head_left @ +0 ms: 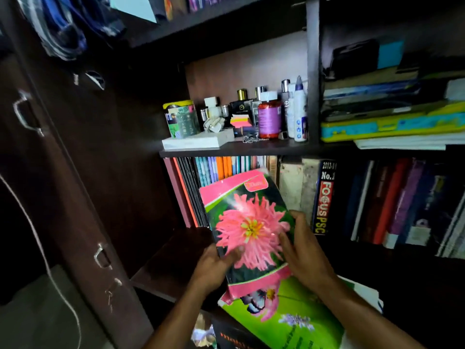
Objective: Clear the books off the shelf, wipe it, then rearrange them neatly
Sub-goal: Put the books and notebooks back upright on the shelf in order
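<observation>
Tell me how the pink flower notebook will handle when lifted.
The notebook looks thin with a soft cover, so it probably flexes and weighs little. The glare on its cover suggests a glossy, somewhat slippery surface, which may be why both hands, left and right, hold it.

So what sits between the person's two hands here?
In the head view, the pink-flower notebook lies between them: the left hand grips its lower left edge, the right hand holds its right edge.
</observation>
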A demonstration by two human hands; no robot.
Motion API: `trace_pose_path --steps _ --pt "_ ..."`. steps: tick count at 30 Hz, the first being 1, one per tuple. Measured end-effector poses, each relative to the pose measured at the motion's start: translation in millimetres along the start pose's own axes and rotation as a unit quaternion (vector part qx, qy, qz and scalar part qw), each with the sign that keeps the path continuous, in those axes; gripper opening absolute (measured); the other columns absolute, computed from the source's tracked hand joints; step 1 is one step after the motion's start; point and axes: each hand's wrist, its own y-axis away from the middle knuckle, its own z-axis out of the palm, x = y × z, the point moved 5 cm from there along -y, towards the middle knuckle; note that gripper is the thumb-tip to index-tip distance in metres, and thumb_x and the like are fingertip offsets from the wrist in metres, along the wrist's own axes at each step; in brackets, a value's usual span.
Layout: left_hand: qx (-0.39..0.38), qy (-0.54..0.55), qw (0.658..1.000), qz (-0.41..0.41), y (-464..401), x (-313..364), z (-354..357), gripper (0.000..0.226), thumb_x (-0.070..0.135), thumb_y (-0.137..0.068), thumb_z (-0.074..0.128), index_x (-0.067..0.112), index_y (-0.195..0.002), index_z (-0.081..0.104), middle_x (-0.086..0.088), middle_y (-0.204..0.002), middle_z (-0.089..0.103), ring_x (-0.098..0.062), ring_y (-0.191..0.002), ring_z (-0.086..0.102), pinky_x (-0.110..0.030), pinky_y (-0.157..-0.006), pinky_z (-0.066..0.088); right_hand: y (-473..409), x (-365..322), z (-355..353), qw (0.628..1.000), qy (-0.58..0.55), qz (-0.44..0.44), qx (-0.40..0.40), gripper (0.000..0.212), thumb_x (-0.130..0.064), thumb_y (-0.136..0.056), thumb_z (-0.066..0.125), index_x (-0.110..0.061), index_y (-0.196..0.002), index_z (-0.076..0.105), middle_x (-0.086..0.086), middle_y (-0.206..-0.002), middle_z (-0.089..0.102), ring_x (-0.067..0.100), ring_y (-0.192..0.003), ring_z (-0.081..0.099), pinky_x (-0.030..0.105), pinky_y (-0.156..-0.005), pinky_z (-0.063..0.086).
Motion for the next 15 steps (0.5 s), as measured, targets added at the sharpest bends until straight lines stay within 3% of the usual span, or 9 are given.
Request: trace_pose_path --steps 3,5,7,9,13,15 --pt "0.162 0.161 0.973 -0.04 -0.3 -7.8 -24.4 0.038 0.042 -0.082 0.082 0.011 -0.104 0.074 0.002 -0.099 0.078 -0.014 -0.095 0.071 -0.035 -0.092 0.051 -8.5 -15.0 17.3 0.995 0.043 -0.026 -0.089 0.051 -0.026 -0.103 0.056 -0.035 -0.147 0.032 -0.02 -0.138 0.044 -0.003 -0.127 0.048 0.005 -0.101 0.033" --pt "0.266 0.214 0.939 -0.043 1.7 -7.7 -39.1 0.017 0.024 -0.091 0.074 0.012 -0.103 0.072 0.005 -0.097 0.078 -0.009 -0.094 0.069 -0.038 -0.098 0.049 -17.3 -27.1 34.1 0.99 0.059 -0.02 -0.129 0.055 -0.025 -0.104 0.053 -0.032 -0.153 0.029 -0.016 -0.148 0.039 0.003 -0.138 0.038 0.009 -0.108 0.026" --pt "0.331 0.212 0.918 -0.053 5.2 -3.2 -45.8 0.009 0.02 -0.097 0.068 0.013 -0.102 0.069 0.006 -0.097 0.074 -0.01 -0.095 0.065 -0.035 -0.096 0.047 -28.1 -36.8 55.0 0.987 0.057 0.01 -0.151 0.061 -0.027 -0.106 0.049 -0.024 -0.16 0.02 -0.008 -0.163 0.027 0.003 -0.146 0.024 0.014 -0.112 0.018" --pt "0.353 0.183 0.916 -0.049 6.6 -3.4 -47.5 0.019 0.026 -0.098 0.066 0.013 -0.112 0.066 0.0 -0.105 0.07 -0.017 -0.105 0.063 -0.03 -0.094 0.043 -39.5 -42.6 75.0 0.99 0.029 0.061 -0.124 0.068 -0.026 -0.107 0.047 -0.022 -0.163 0.009 -0.007 -0.169 0.012 0.005 -0.15 0.014 0.015 -0.111 0.012" --pt "0.318 0.137 0.937 -0.046 1.3 -11.9 -46.4 0.043 0.04 -0.096 0.066 0.012 -0.128 0.065 -0.002 -0.122 0.071 -0.019 -0.117 0.063 -0.035 -0.101 0.046 -45.7 -50.0 105.7 0.993 0.007 0.119 -0.005 0.08 -0.022 -0.103 0.051 -0.021 -0.163 -0.003 -0.005 -0.17 -0.008 0.018 -0.156 0.006 0.024 -0.119 0.019" --pt "0.309 0.127 0.942 -0.04 -2.3 -13.7 -46.3 0.04 0.04 -0.096 0.067 0.013 -0.127 0.067 -0.002 -0.119 0.072 -0.02 -0.116 0.065 -0.037 -0.1 0.05 -42.8 -51.0 116.2 0.992 -0.004 0.118 0.036 0.083 -0.017 -0.101 0.053 -0.018 -0.162 -0.003 -0.006 -0.168 -0.013 0.013 -0.156 -0.001 0.017 -0.117 0.015"
